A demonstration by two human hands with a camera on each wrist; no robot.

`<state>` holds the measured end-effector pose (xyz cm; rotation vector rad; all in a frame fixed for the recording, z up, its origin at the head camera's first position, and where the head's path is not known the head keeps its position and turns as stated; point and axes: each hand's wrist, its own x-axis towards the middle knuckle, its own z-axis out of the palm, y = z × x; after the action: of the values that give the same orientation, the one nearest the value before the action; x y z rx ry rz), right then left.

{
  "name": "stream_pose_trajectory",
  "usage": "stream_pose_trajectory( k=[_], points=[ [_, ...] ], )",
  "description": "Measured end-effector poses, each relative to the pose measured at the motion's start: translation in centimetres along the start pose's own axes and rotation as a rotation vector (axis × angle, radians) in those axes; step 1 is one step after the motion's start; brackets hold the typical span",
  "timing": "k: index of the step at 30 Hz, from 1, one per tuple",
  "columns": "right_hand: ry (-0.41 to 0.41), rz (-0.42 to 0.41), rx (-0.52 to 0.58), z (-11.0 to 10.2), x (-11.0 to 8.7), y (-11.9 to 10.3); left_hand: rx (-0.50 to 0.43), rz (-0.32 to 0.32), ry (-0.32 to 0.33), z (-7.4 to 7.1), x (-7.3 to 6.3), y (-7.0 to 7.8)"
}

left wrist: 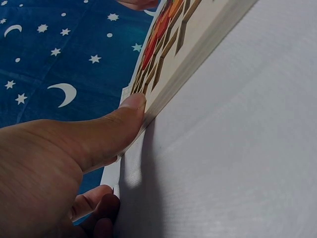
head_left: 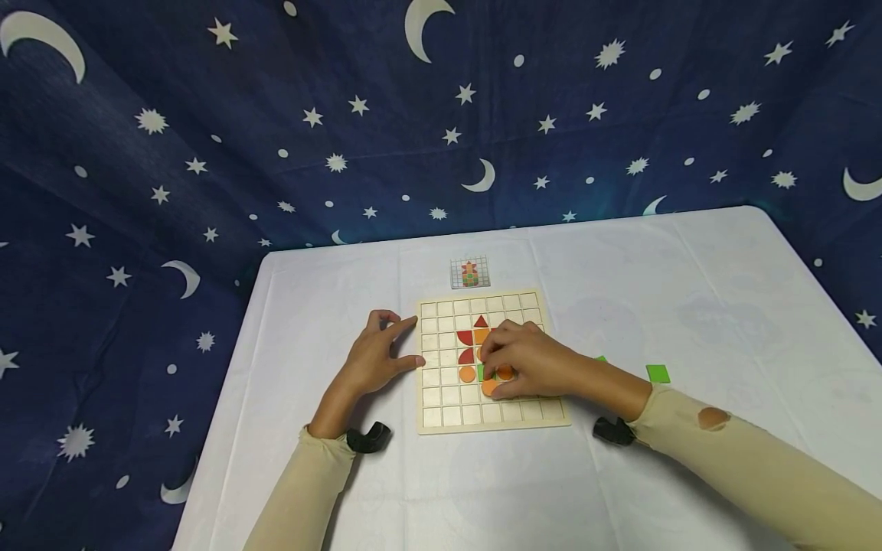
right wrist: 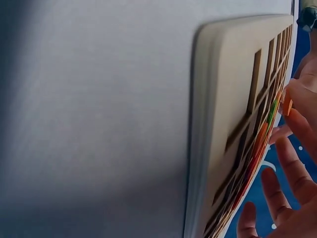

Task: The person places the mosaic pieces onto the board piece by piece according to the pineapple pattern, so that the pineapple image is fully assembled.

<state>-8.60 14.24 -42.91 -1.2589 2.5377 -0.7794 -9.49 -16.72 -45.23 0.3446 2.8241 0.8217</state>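
A square wooden grid board (head_left: pixel 451 416) lies on the white table with red, orange and green flat pieces in its cells. My right hand (head_left: pixel 527 360) is over the board's lower middle and pinches an orange disc (right wrist: pixel 287 102) between thumb and forefinger. Under and beside the hand are a green piece (head_left: pixel 482 373), a red triangle (head_left: pixel 481 321) and an orange disc (head_left: pixel 467 374); the hand covers some of the other pieces. My left hand (head_left: pixel 372 360) rests at the board's left edge, thumb (left wrist: pixel 132 104) and forefinger touching it.
Behind the board lies a small pattern card (head_left: pixel 470 272) with a coloured figure on a grid. A green square (head_left: pixel 658 373) lies on the table to the right, and another green piece (head_left: pixel 602 358) shows partly behind the right forearm. A star-patterned blue cloth hangs behind.
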Motion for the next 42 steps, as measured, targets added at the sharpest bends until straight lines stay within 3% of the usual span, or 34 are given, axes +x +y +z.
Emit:
stream_pose_trajectory(
  k=[28,34,42],
  points=[
    [0.021,-0.013,-0.026,0.7,-0.3,0.2,-0.002,0.014,0.013,0.0,-0.1,0.2],
    [0.041,0.076,0.052,-1.0,-1.3,0.9,-0.001,0.015,0.015,0.0,-0.1,0.2],
    [0.086,0.210,0.097,-4.3,-4.7,3.1,-0.001,0.023,0.015,0.0,-0.1,0.0]
  ],
)
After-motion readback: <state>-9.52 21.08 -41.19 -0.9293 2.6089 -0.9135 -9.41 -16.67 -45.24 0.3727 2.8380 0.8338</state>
